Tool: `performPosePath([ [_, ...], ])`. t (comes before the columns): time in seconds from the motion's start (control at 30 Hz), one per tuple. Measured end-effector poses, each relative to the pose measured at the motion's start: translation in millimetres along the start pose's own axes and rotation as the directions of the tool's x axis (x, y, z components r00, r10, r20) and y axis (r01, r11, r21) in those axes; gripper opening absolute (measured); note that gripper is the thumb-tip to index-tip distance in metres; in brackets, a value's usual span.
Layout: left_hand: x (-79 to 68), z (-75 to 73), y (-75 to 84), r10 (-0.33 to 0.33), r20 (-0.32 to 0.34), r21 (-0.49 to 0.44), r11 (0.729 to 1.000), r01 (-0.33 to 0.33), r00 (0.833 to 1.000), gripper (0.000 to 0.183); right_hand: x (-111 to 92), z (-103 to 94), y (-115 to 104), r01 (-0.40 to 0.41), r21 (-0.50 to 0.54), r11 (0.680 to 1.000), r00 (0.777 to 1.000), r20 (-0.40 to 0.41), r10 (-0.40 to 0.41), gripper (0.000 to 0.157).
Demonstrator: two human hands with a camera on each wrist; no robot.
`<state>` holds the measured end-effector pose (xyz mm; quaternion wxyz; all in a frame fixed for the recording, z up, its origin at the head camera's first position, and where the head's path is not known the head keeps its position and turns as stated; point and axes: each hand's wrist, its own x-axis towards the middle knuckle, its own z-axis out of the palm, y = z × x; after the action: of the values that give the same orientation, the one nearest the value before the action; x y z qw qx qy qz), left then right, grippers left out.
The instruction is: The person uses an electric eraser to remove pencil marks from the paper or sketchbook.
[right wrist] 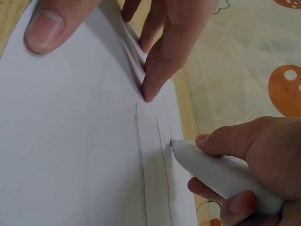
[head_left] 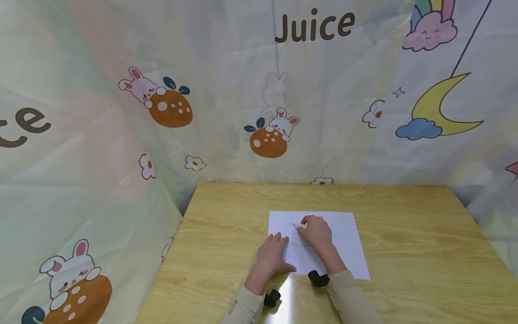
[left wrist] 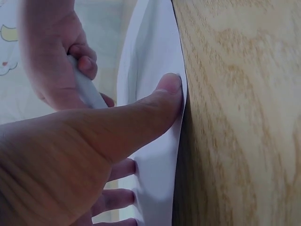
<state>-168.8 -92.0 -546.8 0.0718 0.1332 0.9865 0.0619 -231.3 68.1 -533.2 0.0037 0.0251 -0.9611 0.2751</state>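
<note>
A white sheet of paper (head_left: 346, 252) lies on the wooden table. My right hand (head_left: 317, 231) pinches a thick white pen-shaped tool (right wrist: 211, 169) between thumb and fingers. Its small grey tip touches the paper at the end of a faint line. Two longer grey lines (right wrist: 141, 165) run beside it; whether they are drawn or cut I cannot tell. With fingers spread, my left hand (head_left: 272, 254) presses on the sheet's left part. Its thumb (left wrist: 162, 96) rests at the near edge, and the paper wrinkles slightly by the fingertips.
The wooden table (head_left: 413, 243) extends around the sheet on all sides. Printed cloth (head_left: 218, 90) with rabbits and flowers hangs behind and to the left. Black wrist devices (head_left: 318, 278) sit near both cuffs.
</note>
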Motion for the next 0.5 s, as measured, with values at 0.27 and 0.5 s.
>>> performPosePath([
  [0.27, -0.4, 2.0, -2.5, 0.008, -0.004, 0.012, 1.000, -0.008, 1.000, 0.094, 2.0, 0.3, -0.8, 0.002, -0.006, 1.000, 1.000, 0.022, -0.002, 0.026],
  [0.5, -2.1, 0.5, 0.0, -0.011, -0.001, 0.009, 1.000, 0.011, 1.000, 0.093, 2.1, -1.4, -0.5, -0.007, -0.008, 1.000, 0.999, 0.046, 0.008, 0.027],
])
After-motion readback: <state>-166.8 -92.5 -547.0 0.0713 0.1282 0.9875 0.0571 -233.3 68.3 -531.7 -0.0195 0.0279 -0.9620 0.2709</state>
